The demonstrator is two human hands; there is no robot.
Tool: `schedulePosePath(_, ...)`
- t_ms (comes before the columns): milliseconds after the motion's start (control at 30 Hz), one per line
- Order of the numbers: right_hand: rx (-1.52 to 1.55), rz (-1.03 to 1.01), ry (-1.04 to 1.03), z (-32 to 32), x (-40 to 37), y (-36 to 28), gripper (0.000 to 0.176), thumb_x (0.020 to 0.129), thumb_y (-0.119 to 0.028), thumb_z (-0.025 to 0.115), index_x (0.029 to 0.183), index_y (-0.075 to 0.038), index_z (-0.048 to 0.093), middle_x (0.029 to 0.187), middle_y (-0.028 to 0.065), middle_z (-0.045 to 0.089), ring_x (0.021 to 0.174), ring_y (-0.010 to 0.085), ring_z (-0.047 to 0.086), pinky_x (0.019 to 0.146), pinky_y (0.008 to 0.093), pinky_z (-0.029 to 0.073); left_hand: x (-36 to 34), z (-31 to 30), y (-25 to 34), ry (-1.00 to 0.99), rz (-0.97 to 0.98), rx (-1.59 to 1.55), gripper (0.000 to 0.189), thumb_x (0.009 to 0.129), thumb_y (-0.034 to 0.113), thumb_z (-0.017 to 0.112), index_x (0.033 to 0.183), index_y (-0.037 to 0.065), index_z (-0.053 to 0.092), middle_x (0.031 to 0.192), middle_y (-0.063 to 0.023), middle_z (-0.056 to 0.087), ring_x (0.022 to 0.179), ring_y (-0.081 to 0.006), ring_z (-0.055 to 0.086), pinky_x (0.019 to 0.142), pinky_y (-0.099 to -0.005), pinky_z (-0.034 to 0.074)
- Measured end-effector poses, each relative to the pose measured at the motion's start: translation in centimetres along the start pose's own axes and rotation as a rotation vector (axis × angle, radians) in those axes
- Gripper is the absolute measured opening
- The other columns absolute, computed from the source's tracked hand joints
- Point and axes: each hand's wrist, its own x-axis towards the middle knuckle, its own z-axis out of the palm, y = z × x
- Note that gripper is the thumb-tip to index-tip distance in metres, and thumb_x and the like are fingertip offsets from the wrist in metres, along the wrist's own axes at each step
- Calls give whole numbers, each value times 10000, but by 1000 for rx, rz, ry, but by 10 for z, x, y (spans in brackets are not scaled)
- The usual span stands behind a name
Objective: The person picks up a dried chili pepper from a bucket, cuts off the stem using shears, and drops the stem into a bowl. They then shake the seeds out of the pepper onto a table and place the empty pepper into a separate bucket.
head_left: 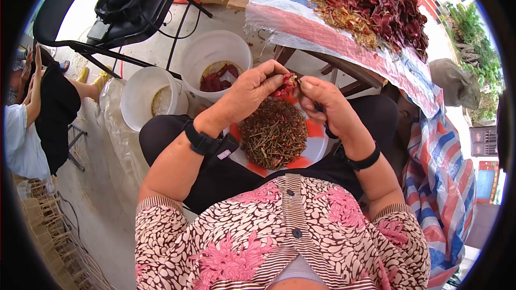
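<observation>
My left hand [257,90] pinches a dried red chili pepper [286,86] between thumb and fingers. From the other side, my right hand [329,106] closes its thumb and forefinger at the pepper's stem end. A small dark object shows under the curled right fingers, too hidden to name. Directly below both hands, a red-and-white basin [317,147] rests on my lap. Inside it lies a heap of chili stems [274,134], brownish green with red bits.
Ahead to the right, dried chilies [376,5] are piled on a striped sheet [290,13] over a table. Two white buckets [185,56] [131,102] stand left of my knees, one holding chilies. A black chair [134,27] is behind them. Another person [48,107] sits far left.
</observation>
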Motion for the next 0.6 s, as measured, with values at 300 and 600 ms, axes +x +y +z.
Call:
schedulePosePath(300,-1153,-469,463,17,-10,-3,285,861,-311,644,985,-55,625,832,125,619,745,313,611,664,352,475,1,-1,-3,42,-65,-162,167,995,207,494,1055,64,554,928,46,553,847,-2,478,758,-161,417)
schedulePosePath(600,-1242,-510,472,20,-7,-5,270,862,-302,637,983,-60,632,857,115,632,768,316,623,658,368,480,1,-1,-4,81,-27,-56,155,988,192,507,1020,48,557,887,37,548,813,-27,472,758,-183,414)
